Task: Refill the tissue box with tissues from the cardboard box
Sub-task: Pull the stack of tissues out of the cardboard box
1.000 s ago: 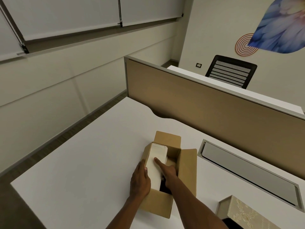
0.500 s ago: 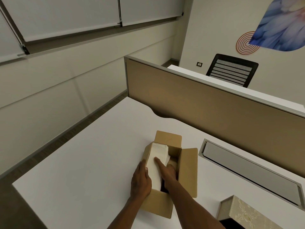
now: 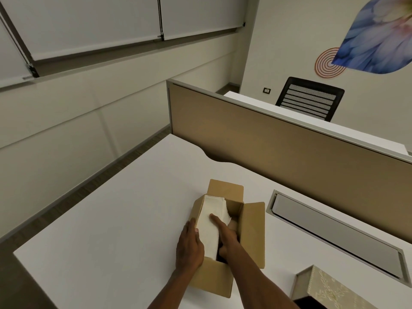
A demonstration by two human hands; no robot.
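An open brown cardboard box [image 3: 253,233] sits on the white desk [image 3: 116,219], flaps spread. Inside it stands a white stack of tissues [image 3: 210,221], leaning toward the box's left wall. My left hand [image 3: 189,246] wraps the near left edge of the stack and the box wall. My right hand [image 3: 225,235] reaches into the box, thumb lying on top of the stack, fingers down its right side. The cream patterned tissue box [image 3: 327,288] stands at the bottom right, its inside hidden from view.
A tan partition [image 3: 289,157] runs along the desk's far side. A grey cable tray lid [image 3: 334,233] is set into the desk right of the cardboard box. A black chair [image 3: 310,99] stands beyond the partition. The desk's left edge drops to the floor.
The stack of tissues has tilted and risen slightly between my hands. Both hands hold nearly the same places; the right hand sits a little deeper beside the stack.
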